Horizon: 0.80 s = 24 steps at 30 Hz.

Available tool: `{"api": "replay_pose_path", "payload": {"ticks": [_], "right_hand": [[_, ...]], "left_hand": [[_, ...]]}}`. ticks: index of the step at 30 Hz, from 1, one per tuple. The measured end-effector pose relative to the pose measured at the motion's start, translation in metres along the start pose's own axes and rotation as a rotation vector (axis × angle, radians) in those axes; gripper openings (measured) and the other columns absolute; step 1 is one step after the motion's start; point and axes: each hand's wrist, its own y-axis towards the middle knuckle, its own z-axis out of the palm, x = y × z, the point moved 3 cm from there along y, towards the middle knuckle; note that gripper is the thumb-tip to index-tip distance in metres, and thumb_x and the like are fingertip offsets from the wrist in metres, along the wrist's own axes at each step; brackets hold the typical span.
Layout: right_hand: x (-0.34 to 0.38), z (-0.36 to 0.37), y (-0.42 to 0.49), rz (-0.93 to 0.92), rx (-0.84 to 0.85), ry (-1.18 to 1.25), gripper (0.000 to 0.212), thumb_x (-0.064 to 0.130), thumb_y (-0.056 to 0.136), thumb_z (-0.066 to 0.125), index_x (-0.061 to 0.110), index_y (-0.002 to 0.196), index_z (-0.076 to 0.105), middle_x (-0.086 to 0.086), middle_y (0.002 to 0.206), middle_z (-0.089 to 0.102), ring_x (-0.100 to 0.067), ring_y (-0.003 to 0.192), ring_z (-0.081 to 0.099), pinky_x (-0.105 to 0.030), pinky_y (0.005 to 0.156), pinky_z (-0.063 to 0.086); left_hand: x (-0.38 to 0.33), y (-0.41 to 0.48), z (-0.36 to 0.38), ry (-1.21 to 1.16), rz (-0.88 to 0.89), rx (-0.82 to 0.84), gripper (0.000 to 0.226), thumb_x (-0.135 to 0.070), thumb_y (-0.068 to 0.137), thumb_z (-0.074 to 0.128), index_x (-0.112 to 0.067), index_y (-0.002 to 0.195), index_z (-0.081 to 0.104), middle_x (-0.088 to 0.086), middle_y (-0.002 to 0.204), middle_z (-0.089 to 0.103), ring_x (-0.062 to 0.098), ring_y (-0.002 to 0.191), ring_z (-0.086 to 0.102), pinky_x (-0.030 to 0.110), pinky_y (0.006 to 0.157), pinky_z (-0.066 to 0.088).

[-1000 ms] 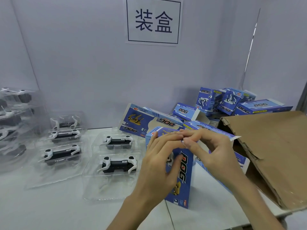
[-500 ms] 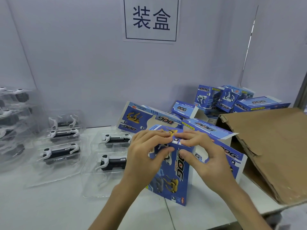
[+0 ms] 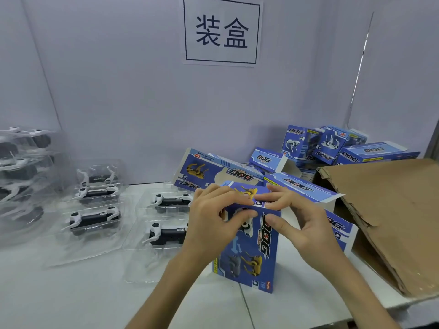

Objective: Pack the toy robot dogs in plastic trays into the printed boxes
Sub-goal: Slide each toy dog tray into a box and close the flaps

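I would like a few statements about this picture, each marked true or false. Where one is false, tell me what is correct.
1. The left hand and the right hand both hold the upright blue box at its top. True.
2. The wall sign has red writing. False: its characters are black, inside a black frame.
3. On the table, toy dogs in clear trays lie left of the blue box. True.
4. The brown carton is at the left edge. False: it is at the right.
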Motion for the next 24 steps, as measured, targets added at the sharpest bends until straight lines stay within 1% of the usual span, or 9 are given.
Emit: {"api": "replay_pose_path", "payload": {"ticks": [3, 6, 8, 10, 13, 16, 18, 20, 24], "right_hand": [[-0.006, -0.007, 0.005, 0.058, 0.026, 0.203, 0.007, 0.012, 0.086, 0.068, 0.010, 0.092, 0.064, 0.001, 0.128, 0.068, -0.011, 0.137, 0.047, -0.029, 0.086, 0.057], [-0.013, -0.016, 0.011, 0.148, -0.002, 0.442, 0.009, 0.004, 0.082, 0.068, 0.013, 0.080, 0.065, -0.002, 0.135, 0.064, -0.020, 0.128, 0.058, -0.040, 0.079, 0.061], [-0.015, -0.019, 0.014, 0.193, -0.038, 0.511, 0.014, 0.002, 0.074, 0.063, 0.015, 0.075, 0.067, 0.000, 0.135, 0.063, -0.020, 0.123, 0.062, -0.039, 0.077, 0.061], [-0.017, -0.021, 0.013, 0.228, -0.096, 0.471, 0.019, 0.006, 0.070, 0.064, 0.019, 0.082, 0.068, 0.006, 0.135, 0.063, -0.012, 0.124, 0.060, -0.034, 0.079, 0.060], [-0.018, -0.028, 0.006, 0.311, -0.239, 0.217, 0.046, 0.018, 0.067, 0.067, 0.026, 0.112, 0.062, 0.013, 0.128, 0.063, -0.002, 0.117, 0.060, -0.017, 0.075, 0.052], [-0.023, -0.042, -0.002, 0.447, -0.358, 0.160, 0.030, 0.013, 0.086, 0.061, 0.022, 0.115, 0.061, -0.001, 0.126, 0.064, -0.017, 0.097, 0.069, -0.023, 0.062, 0.050], [-0.022, -0.044, -0.004, 0.579, -0.259, 0.479, 0.032, 0.019, 0.097, 0.044, 0.016, 0.123, 0.062, -0.012, 0.125, 0.065, -0.035, 0.089, 0.070, -0.036, 0.060, 0.052], [-0.012, -0.043, -0.004, 0.631, -0.056, 0.666, 0.049, 0.045, 0.095, 0.041, 0.017, 0.129, 0.063, -0.016, 0.117, 0.068, -0.041, 0.082, 0.069, -0.039, 0.059, 0.054], [-0.013, -0.040, -0.002, 0.655, 0.085, 0.484, 0.054, 0.055, 0.086, 0.052, 0.016, 0.120, 0.071, -0.012, 0.093, 0.073, -0.024, 0.064, 0.064, -0.035, 0.060, 0.051]], "left_hand": [[0.009, 0.005, -0.008, 0.016, -0.019, 0.022, 0.031, -0.052, 0.080, 0.071, -0.033, 0.105, 0.071, -0.023, 0.110, 0.067, 0.004, 0.103, 0.058, 0.039, 0.092, 0.043], [0.025, 0.000, -0.010, -0.114, -0.341, 0.144, 0.081, -0.069, 0.063, 0.075, -0.050, 0.134, 0.041, -0.029, 0.135, 0.047, -0.002, 0.127, 0.047, 0.020, 0.100, 0.039], [0.032, -0.008, -0.005, -0.306, -0.582, 0.288, 0.100, -0.074, 0.051, 0.076, -0.050, 0.139, 0.035, -0.026, 0.134, 0.052, -0.004, 0.124, 0.052, 0.017, 0.099, 0.043], [0.032, -0.012, 0.000, -0.435, -0.651, 0.309, 0.090, -0.071, 0.047, 0.078, -0.053, 0.129, 0.045, -0.021, 0.121, 0.064, 0.000, 0.110, 0.063, 0.022, 0.089, 0.055], [0.014, -0.013, -0.002, -0.381, -0.495, 0.111, 0.070, -0.059, 0.051, 0.084, -0.055, 0.113, 0.051, -0.025, 0.110, 0.067, 0.002, 0.101, 0.065, 0.011, 0.078, 0.050], [-0.008, -0.017, -0.002, -0.241, -0.250, -0.057, 0.078, -0.040, 0.061, 0.089, -0.046, 0.124, 0.044, -0.018, 0.121, 0.064, 0.007, 0.113, 0.062, 0.011, 0.088, 0.047], [-0.018, -0.020, 0.002, -0.109, -0.043, -0.110, 0.086, -0.021, 0.065, 0.091, -0.034, 0.133, 0.041, -0.009, 0.139, 0.055, 0.015, 0.133, 0.052, 0.022, 0.105, 0.044], [-0.025, -0.023, 0.008, 0.021, 0.184, -0.091, 0.085, -0.005, 0.065, 0.088, -0.019, 0.135, 0.041, 0.000, 0.147, 0.046, 0.026, 0.145, 0.038, 0.035, 0.116, 0.036], [-0.023, -0.040, 0.020, 0.149, 0.378, 0.024, 0.083, 0.004, 0.061, 0.086, -0.016, 0.128, 0.043, 0.010, 0.149, 0.040, 0.035, 0.147, 0.033, 0.054, 0.110, 0.042]]}}
